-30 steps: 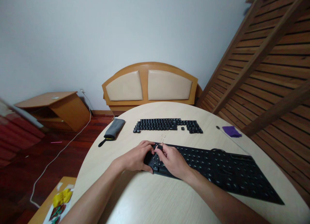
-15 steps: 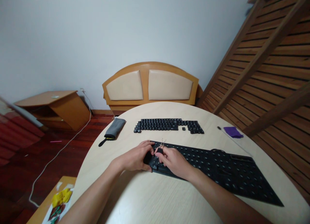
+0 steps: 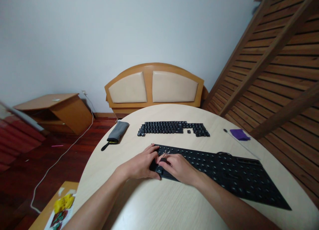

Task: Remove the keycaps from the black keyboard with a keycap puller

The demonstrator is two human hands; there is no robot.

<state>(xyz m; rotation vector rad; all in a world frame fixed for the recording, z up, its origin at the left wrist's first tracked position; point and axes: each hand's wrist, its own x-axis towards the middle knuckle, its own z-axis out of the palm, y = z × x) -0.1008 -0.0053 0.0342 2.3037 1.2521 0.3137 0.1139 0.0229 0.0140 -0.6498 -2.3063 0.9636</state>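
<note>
A black keyboard (image 3: 211,167), most of its keys removed, lies slantwise on the table. My left hand (image 3: 143,162) grips its left end, fingertips at the far edge and thumb by the near edge. My right hand (image 3: 180,167) is closed around the dark handle of a wire keycap puller (image 3: 163,159), low over the left part of the keyboard. The puller's thin wires are blurred and partly hidden by my fingers. Beyond the keyboard, loose black keycaps (image 3: 161,127) are laid out in rows, with a single keycap (image 3: 188,131) set apart.
The round pale table (image 3: 139,203) carries a grey pouch (image 3: 119,131) on the left. A purple cloth (image 3: 239,134) and a thin stick with a dark tip (image 3: 240,142) lie on the right. A wooden headboard (image 3: 149,87) stands behind the table, slatted wood panels (image 3: 279,60) on the right.
The puller's wires stood up above my right hand before; now they are lower and blurred among the fingers. My left thumb has shifted slightly right along the near edge.
</note>
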